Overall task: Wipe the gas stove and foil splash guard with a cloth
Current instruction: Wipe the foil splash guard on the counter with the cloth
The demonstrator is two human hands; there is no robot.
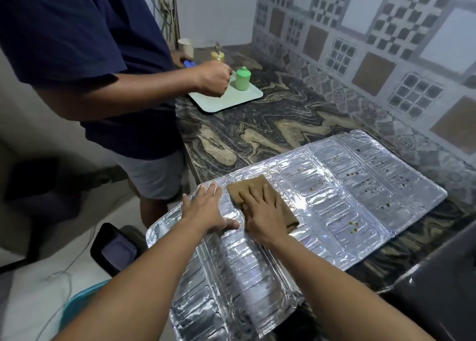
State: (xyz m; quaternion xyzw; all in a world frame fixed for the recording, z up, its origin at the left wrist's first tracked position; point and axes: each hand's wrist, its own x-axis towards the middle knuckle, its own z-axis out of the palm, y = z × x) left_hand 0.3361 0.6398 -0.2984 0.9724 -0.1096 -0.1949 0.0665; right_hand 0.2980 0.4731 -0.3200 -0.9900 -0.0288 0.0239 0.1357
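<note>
One foil splash guard (pixel 322 199) is laid flat on the marbled counter (pixel 244 134), its long axis running from about 7 o'clock, where one end overhangs the counter edge, up toward 2 o'clock. One brown cloth (pixel 260 199), folded, is pressed on the middle panel under the right hand (pixel 265 209), whose fingers are spread flat on top of it rather than closed around it. The left hand (pixel 206 206) is laid open, fingers apart, directly on the foil just beside the cloth at 9 o'clock, apparently steadying the sheet. Several dark and yellowish specks are seen on the panels at 2 to 3 o'clock from the cloth, so the unwiped stretch is judged to lie to the right and away, along the guard's long axis; the right hand is the nearer one to it. The gas stove is probably the dark body at the 4 o'clock corner, though this cannot be told for sure. Farther out, at 11 o'clock, a second person (pixel 90 70) is seen working over one pale tray (pixel 226 98) with one green lidded container (pixel 242 79) on it.
</note>
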